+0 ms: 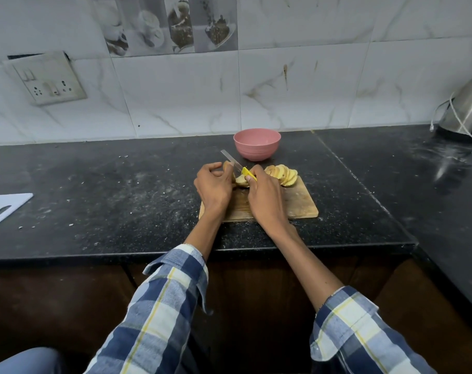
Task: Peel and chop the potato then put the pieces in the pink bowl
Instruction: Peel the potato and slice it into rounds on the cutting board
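Note:
On the wooden cutting board (299,203) my left hand (214,188) curls its fingers round the uncut end of the potato (241,180). My right hand (264,195) grips a knife by its yellow handle (248,174); the blade (231,158) points up and left across the potato. A fanned row of potato slices (282,175) lies on the board's far right. The pink bowl (257,144) stands just behind the board, and its inside looks empty.
The black stone counter (121,190) carries crumbs and dust. A white board (2,209) lies at the left edge. A steel kettle (469,106) with a white cord stands at the far right. A wall socket (47,79) is on the tiled backsplash.

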`<action>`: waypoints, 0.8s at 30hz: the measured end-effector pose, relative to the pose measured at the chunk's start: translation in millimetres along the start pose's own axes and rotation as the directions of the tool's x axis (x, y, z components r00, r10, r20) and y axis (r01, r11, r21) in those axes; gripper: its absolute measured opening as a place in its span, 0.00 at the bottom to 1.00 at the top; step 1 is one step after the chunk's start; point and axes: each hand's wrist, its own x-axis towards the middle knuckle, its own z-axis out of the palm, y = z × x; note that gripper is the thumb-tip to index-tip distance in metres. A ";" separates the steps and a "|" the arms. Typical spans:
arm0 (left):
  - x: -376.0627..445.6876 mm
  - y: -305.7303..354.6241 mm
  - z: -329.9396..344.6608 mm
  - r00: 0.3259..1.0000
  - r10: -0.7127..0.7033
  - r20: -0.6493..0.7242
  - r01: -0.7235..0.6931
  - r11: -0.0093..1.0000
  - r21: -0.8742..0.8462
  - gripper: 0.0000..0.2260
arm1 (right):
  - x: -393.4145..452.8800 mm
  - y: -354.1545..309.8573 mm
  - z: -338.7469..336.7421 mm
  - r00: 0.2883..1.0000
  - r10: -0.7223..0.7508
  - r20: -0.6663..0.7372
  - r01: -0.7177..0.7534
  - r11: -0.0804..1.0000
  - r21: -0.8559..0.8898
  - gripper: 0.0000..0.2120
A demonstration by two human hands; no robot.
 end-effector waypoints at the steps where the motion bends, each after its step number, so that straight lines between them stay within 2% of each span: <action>1: -2.6 2.9 -1.7 1.000 0.012 -0.001 -0.012 1.000 -0.004 0.17 | 0.2 0.2 -0.3 1.000 0.004 -0.001 -0.004 1.000 -0.001 0.06; 6: -13.9 15.0 -11.1 0.999 0.019 -0.038 -0.024 0.993 -0.114 0.04 | -0.6 -1.9 -0.7 1.000 0.005 -0.006 -0.005 1.000 -0.024 0.05; 9: -13.7 16.1 -18.7 0.993 0.070 -0.090 -0.083 0.987 -0.140 0.03 | -1.4 -3.1 -0.4 1.000 0.001 -0.006 -0.001 0.999 -0.039 0.05; 11: -14.9 16.8 -24.4 0.991 0.124 -0.058 -0.130 0.986 -0.108 0.03 | -1.0 -1.1 0.0 1.000 0.006 -0.004 -0.006 1.000 -0.021 0.05; 13: -17.8 17.7 -30.1 0.985 0.169 0.041 -0.166 0.984 -0.065 0.04 | 0.1 1.4 -1.5 1.000 0.019 -0.014 -0.019 1.000 0.012 0.05; 17: -22.1 18.4 -39.4 0.940 0.188 0.284 -0.204 0.979 0.028 0.11 | -2.2 -2.2 -13.3 0.995 0.046 -0.091 -0.035 0.992 0.121 0.06; 21: -26.5 19.1 -45.3 0.839 0.288 0.462 -0.412 0.890 0.194 0.11 | -13.4 -6.7 -26.0 0.981 0.133 -0.145 -0.109 0.981 0.161 0.07; 24: -26.1 20.3 -46.2 0.739 0.258 0.623 -0.510 0.817 0.267 0.12 | -28.9 -5.8 -42.2 0.970 0.213 -0.116 -0.201 0.974 0.109 0.07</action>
